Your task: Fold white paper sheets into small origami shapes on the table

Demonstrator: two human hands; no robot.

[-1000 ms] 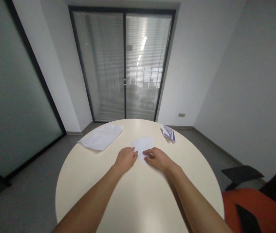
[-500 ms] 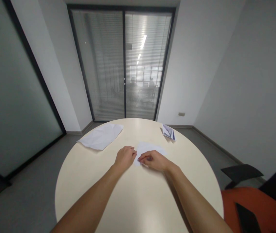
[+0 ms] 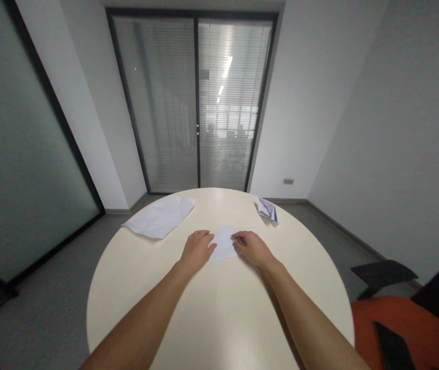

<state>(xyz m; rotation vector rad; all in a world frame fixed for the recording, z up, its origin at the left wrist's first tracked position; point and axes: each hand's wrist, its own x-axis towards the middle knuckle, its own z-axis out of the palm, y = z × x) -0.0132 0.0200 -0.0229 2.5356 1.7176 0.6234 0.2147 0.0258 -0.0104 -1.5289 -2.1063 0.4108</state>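
A small white sheet of paper (image 3: 223, 245) lies on the round table between my two hands. My left hand (image 3: 198, 247) rests at its left edge, with the thumb apart from the fingers and the thumb tip over the paper. At the right side, my right hand (image 3: 253, 248) has its fingers curled and pinched at the paper, covering that edge. Whether the paper is folded there is hidden by the hand.
A larger creased white sheet (image 3: 161, 217) lies at the table's far left. Toward the far right edge stands a folded paper piece (image 3: 268, 210). The cream round table (image 3: 212, 313) has an orange chair (image 3: 408, 329) at its right.
My right hand has shifted right, and more of the paper's middle shows. The left thumb has spread away from the fingers, onto the paper.
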